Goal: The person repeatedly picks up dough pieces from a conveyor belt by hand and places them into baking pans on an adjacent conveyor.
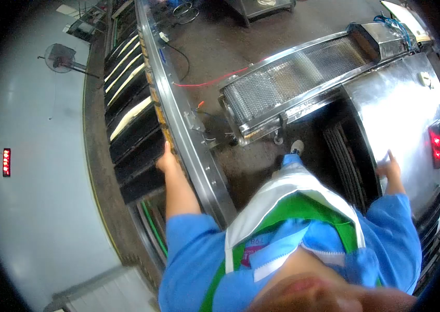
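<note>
My left hand (167,160) is at the right edge of a black ridged baking tray (136,165), with its fingers closed over the rim. Long pale strips of what looks like dough (130,118) lie in the tray's grooves farther up. On the right, my right hand (390,168) is in front of a shiny metal hood (394,114), one finger stretched out and nothing visible in it. I cannot tell whether it touches the metal.
A steel rail (176,104) runs alongside the tray. A mesh-belt conveyor (293,78) stands ahead, with a red cord (212,81) near it. Dark slats (345,151) show under the hood. A red display (437,144) is at right, and a fan (60,57) at far left.
</note>
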`<act>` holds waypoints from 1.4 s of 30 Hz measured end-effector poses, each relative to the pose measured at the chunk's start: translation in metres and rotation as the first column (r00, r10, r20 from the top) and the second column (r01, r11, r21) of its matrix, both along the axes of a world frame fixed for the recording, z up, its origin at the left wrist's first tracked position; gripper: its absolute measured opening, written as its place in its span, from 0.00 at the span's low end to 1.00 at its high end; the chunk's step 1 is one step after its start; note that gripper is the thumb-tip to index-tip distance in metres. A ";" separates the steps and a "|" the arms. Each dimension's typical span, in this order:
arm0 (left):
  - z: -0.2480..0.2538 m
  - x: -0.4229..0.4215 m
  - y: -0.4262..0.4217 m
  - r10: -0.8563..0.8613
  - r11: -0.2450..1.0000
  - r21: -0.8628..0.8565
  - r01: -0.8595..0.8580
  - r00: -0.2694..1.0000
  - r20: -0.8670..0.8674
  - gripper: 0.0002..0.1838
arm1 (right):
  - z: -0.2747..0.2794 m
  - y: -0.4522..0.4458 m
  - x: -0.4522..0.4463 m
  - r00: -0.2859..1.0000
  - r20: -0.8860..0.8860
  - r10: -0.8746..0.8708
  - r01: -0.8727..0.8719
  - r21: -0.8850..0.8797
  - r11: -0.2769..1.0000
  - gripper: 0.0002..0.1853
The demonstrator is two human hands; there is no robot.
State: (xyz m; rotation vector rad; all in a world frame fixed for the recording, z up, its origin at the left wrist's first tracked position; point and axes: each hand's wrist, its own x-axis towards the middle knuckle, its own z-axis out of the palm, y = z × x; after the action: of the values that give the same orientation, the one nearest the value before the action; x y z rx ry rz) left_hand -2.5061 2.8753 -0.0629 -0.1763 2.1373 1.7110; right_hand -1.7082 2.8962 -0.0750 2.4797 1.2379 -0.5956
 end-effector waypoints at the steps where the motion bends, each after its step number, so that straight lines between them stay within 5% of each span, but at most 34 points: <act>1: 0.000 0.001 0.000 0.000 1.000 0.001 0.000 1.000 0.002 0.43 | 0.003 0.001 -0.004 1.000 -0.007 -0.021 0.021 0.018 1.000 0.53; 7: -0.016 -0.012 0.001 0.022 0.996 -0.090 -0.025 0.999 -0.038 0.45 | -0.027 0.002 0.025 0.997 0.047 0.065 -0.069 0.071 0.995 0.52; 13: 0.007 0.008 -0.007 -0.050 0.997 0.062 0.045 0.996 0.070 0.28 | 0.015 0.001 -0.017 0.996 0.087 0.014 -0.022 0.097 0.995 0.50; 16: -0.005 -0.005 -0.009 -0.119 0.989 0.100 0.106 0.984 0.134 0.28 | -0.001 0.001 0.005 0.999 -0.048 -0.005 0.011 0.123 0.992 0.53; 23: -0.012 -0.010 -0.009 -0.044 0.989 -0.132 0.059 0.992 0.117 0.29 | 0.017 0.001 -0.014 0.996 0.085 0.029 -0.028 -0.006 1.000 0.59; 26: -0.008 -0.005 -0.011 -0.076 0.994 0.094 0.064 0.989 0.130 0.28 | 0.005 0.004 -0.003 0.999 0.054 0.005 -0.005 0.004 1.000 0.61; 29: -0.012 -0.010 -0.008 -0.009 1.000 -0.029 0.012 0.994 0.110 0.27 | 0.009 0.005 -0.006 0.999 0.030 -0.011 0.011 0.006 1.000 0.63; 35: 0.023 0.028 -0.009 -0.073 0.997 0.016 0.072 0.995 0.065 0.27 | 0.022 0.003 -0.019 0.997 0.081 0.001 -0.001 -0.002 1.000 0.61; 42: -0.003 0.001 -0.009 -0.085 0.996 -0.012 0.086 0.994 0.065 0.29 | 0.003 0.005 -0.003 0.999 0.028 -0.043 0.041 0.058 0.997 0.63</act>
State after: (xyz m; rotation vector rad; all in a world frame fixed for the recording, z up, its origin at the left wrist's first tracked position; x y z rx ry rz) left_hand -2.5047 2.8663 -0.0662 -0.1398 2.0814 1.6200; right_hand -1.7116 2.9008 -0.0718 2.5581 1.2113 -0.5393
